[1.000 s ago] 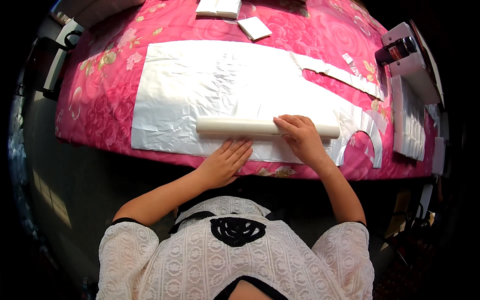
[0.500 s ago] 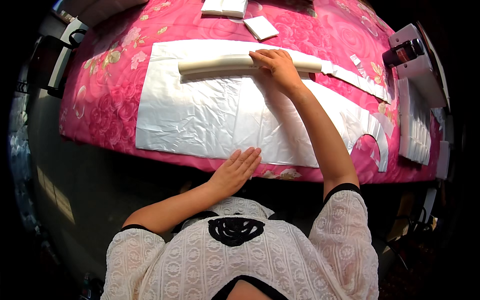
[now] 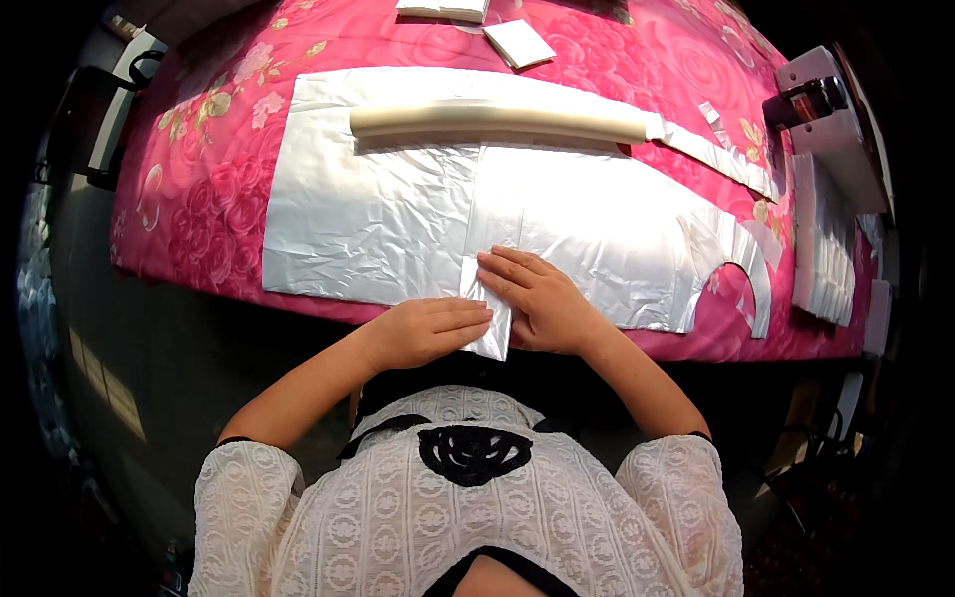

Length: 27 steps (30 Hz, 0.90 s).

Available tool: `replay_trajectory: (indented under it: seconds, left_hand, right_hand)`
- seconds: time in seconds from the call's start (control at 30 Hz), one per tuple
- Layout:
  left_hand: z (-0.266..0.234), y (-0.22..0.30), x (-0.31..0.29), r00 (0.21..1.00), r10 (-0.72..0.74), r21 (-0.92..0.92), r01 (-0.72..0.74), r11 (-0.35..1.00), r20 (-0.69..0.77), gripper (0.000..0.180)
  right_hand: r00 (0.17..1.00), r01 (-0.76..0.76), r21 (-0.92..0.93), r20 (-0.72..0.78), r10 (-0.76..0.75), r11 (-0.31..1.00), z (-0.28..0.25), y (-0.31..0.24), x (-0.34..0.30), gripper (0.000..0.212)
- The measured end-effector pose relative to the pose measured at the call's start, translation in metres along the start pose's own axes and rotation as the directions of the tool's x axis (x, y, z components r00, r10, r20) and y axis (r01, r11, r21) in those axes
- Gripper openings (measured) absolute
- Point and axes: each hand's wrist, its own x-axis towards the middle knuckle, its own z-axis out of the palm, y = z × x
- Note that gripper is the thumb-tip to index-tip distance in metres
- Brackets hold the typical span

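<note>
A large white plastic sheet (image 3: 368,219), thin and wrinkled, lies spread over the table, with a curved cut-out and narrow bands at its right end. Its kind is unsure; it resembles a plastic apron. Across its far part rests a long cream tube (image 3: 487,123). At the near edge a narrow white plastic strip (image 3: 488,343) juts past the sheet. My left hand (image 3: 426,330) lies on this strip, fingers straight and together, thumb hidden. Flat on the sheet and strip, my right hand (image 3: 542,300) has its fingers stretched out and its thumb bent toward the strip.
A pink flowered cloth (image 3: 224,214) covers the table. Small folded white squares (image 3: 521,44) sit at the far side. Along the right stand a white box (image 3: 811,72), a dark bottle (image 3: 804,103) and a stack of folded white plastic (image 3: 824,244).
My right hand has let go of the tube and come back to the near edge. My left hand has shifted slightly left and down, and the narrow strip now shows between my hands.
</note>
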Motion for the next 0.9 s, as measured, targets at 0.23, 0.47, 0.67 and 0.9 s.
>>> replay_trajectory:
  seconds: [0.23, 0.47, 0.67, 0.9]
  left_hand:
    - [-0.020, -0.008, 0.027, 0.985, -0.137, 0.188, 0.154, 0.970, -0.100, 0.056]
    - [-0.011, -0.026, 0.047, 0.851, -0.373, -0.059, 0.379, 0.923, -0.369, 0.040]
    - [-0.015, -0.033, 0.064, 0.664, -0.596, -0.253, 0.545, 0.799, -0.452, 0.044]
    - [0.015, -0.023, 0.061, 0.876, -0.463, 0.305, 0.481, 0.822, -0.132, 0.072]
  right_hand:
    - [0.960, -0.093, -0.156, -0.277, 0.047, 0.983, 0.021, 0.015, 0.001, 0.036]
    - [0.843, -0.396, 0.257, -0.278, 0.460, 0.881, 0.006, 0.024, 0.014, 0.010]
    - [0.619, -0.722, 0.448, 0.079, 0.781, 0.527, -0.016, 0.037, 0.044, 0.029]
    - [0.584, -0.731, 0.486, 0.083, 0.808, 0.479, -0.019, 0.038, 0.046, 0.026]
